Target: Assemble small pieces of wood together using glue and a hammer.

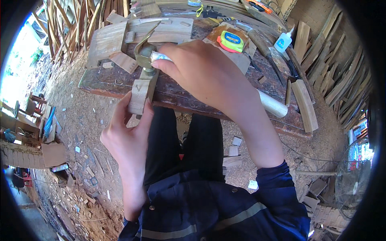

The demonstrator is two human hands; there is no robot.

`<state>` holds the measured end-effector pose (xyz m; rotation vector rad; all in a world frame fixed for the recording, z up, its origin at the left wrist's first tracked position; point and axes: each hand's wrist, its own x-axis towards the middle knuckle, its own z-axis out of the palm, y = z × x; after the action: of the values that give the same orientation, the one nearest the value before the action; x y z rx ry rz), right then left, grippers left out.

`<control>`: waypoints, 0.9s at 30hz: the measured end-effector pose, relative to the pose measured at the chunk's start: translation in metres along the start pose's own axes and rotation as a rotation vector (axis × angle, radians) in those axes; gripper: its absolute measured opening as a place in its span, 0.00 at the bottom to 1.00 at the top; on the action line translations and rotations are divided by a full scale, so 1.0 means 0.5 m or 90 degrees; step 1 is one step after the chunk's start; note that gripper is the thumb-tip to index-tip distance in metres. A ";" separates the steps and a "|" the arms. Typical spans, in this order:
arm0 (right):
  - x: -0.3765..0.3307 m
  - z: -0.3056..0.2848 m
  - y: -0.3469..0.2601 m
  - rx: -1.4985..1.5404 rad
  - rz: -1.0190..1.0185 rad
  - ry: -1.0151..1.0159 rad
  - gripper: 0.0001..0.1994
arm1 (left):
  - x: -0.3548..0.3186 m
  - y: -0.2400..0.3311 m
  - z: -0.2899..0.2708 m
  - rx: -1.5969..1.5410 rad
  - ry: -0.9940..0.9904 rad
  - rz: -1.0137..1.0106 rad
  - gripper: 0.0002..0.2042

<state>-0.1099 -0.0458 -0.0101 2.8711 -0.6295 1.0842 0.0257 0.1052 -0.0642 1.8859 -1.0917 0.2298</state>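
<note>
My right hand point(197, 70) grips a claw hammer point(144, 55) close to its head, where the handle is wrapped in something white. A pale round rod point(273, 105) comes out beyond my right forearm, roughly in line with the handle. The hammer's striking face points down onto or just above a narrow wooden strip point(152, 85) at the table's near edge; contact cannot be told. Below it, my left hand point(128, 138) pinches a small pale wood block point(138, 96) with a dark pencil mark, between thumb and fingers, against the strip.
On the worn wooden table point(177, 96) lie boards point(106, 40), a yellow-green tape measure point(231, 41), a white glue bottle point(283, 41), a long file-like tool point(267, 52) and a curved wood piece point(304, 105). Wood strips lean behind. A fan point(352, 186) stands at lower right.
</note>
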 end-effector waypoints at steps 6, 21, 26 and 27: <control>0.001 0.006 0.004 -0.021 -0.028 0.018 0.16 | -0.004 0.007 -0.006 0.002 -0.020 -0.018 0.21; 0.017 -0.049 -0.008 0.031 -0.016 -0.043 0.16 | -0.002 -0.028 0.001 0.010 0.044 0.096 0.19; 0.025 -0.106 -0.068 0.207 0.058 -0.003 0.16 | -0.001 -0.030 0.001 -0.004 0.045 0.108 0.18; 0.027 -0.110 -0.079 0.226 0.103 -0.024 0.15 | -0.001 -0.031 0.002 -0.004 0.046 0.107 0.18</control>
<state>-0.1207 -0.0064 0.0456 3.1920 -0.7523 1.2850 0.0369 0.1078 -0.0744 1.7672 -1.2001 0.3862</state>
